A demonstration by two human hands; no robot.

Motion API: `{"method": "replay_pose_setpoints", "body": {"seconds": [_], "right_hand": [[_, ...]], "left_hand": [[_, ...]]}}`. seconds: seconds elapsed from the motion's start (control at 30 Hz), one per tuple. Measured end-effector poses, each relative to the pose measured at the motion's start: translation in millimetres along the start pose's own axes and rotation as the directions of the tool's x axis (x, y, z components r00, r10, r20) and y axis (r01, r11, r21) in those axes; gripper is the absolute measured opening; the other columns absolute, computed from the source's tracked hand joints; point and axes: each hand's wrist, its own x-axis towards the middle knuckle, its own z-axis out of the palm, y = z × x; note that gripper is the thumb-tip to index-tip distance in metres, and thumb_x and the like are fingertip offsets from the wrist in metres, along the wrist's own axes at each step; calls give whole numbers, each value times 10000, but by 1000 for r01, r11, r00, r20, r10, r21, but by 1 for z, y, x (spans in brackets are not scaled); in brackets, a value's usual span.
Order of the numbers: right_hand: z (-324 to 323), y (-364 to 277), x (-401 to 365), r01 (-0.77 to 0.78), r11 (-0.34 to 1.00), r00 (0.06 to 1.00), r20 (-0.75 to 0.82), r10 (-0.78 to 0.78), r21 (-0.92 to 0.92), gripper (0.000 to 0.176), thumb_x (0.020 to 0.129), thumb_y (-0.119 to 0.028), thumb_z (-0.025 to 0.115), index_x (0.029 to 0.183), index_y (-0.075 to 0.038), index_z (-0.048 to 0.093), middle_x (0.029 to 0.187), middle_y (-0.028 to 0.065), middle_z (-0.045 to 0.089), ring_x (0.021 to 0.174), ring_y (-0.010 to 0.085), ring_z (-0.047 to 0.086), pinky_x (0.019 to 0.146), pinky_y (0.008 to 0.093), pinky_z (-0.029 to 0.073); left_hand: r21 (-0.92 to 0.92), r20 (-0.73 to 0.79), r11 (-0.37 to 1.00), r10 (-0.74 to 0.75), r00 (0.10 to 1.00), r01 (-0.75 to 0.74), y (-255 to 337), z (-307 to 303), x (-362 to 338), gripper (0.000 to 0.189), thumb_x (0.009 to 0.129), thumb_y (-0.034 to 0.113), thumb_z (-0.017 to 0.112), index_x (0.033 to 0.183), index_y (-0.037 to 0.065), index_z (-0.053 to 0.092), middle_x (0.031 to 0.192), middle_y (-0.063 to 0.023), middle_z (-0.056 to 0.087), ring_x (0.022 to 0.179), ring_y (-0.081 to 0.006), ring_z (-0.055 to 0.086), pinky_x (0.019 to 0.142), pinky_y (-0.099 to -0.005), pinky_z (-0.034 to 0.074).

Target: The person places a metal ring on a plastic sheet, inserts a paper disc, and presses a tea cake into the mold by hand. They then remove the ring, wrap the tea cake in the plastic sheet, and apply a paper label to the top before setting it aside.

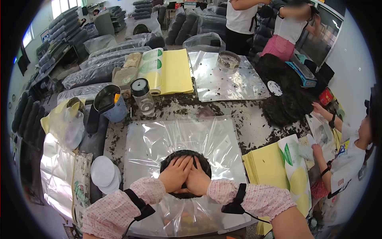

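Observation:
A round, dark, crumbly mass (203, 162) lies on a clear plastic sheet (147, 159) in front of me. My left hand (176, 174) rests on its left part, palm down, with the fingers stretched out toward the middle. From the right, my right hand (196, 177) lies on the same mass, its fingers spread and touching my left hand. The hands cover the middle of the mass, and nothing is gripped in them.
Left stand a blue cup (115, 108), a lidded jar (142, 97) and white discs (104, 172). Yellow sheets (266, 167) lie right. Behind are a metal ring (229, 60) and dark clumps (284, 107). A person reaches in at right; two people stand behind.

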Motion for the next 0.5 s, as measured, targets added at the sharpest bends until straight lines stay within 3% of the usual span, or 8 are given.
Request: {"method": "replay_pose_setpoints", "body": {"seconds": [0.1,0.23,0.3,0.33,0.4,0.43,0.47,0.5], "right_hand": [[13,5,6,-9,1000,1000,27,9,-4,1024,820,-768,524,1493,-9,382,1490,258,419,1459,461,229,1188,648,23],[24,5,7,-27,998,999,15,28,-61,975,813,-723,573,1495,-49,394,1484,256,425,1443,480,241,1174,671,61],[16,-1,3,6,1000,999,-45,-8,-29,926,826,-700,569,1469,-47,435,1462,261,445,1429,501,245,1159,697,57],[6,-5,-1,28,999,992,-119,-32,-39,823,853,-552,656,1463,-43,440,1405,245,505,1378,452,365,1164,636,185],[-9,9,-17,72,908,954,-295,59,413,701,836,-423,709,1387,-36,515,1336,221,557,1276,418,476,1105,567,315],[-17,20,-34,121,784,931,-344,124,609,642,827,-358,736,1349,-33,552,1302,209,582,1225,400,531,1075,533,380],[-39,21,-62,28,893,804,-541,247,448,573,819,-273,735,1311,-25,576,1244,205,609,1172,384,564,1016,488,426],[-59,27,-91,-112,950,620,-727,296,291,510,812,-189,735,1272,-18,600,1187,202,635,1119,367,598,957,442,471]], "left_hand": [[94,-63,996,11,998,-5,-8,34,4,934,699,349,750,1437,-85,376,1467,-231,417,1363,-379,403,1146,-497,301],[26,-14,1000,6,1000,-5,-2,10,5,841,726,280,715,1422,-75,405,1458,-228,426,1359,-370,398,1112,-492,322],[-95,-110,996,-12,994,2,-2,10,5,759,742,185,667,1420,-56,424,1453,-209,443,1352,-378,403,1100,-479,336],[-181,-198,983,-18,980,-18,-1,13,-2,702,764,148,661,1403,-51,452,1402,-204,491,1290,-373,465,1066,-456,378],[-350,-351,937,-126,928,-5,-4,-15,-24,536,808,82,660,1310,-50,526,1287,-212,581,1149,-369,574,979,-414,457],[-464,-389,885,-237,890,33,6,-39,-51,427,830,53,664,1233,-54,572,1222,-225,623,1069,-371,621,926,-394,496],[-455,-480,864,-440,759,214,6,-44,-81,325,855,53,661,1159,-48,601,1150,-204,647,1007,-342,642,856,-383,512],[-464,-563,799,-600,569,383,0,-41,-114,227,881,54,658,1084,-42,629,1079,-182,671,946,-314,662,787,-372,529]]}}
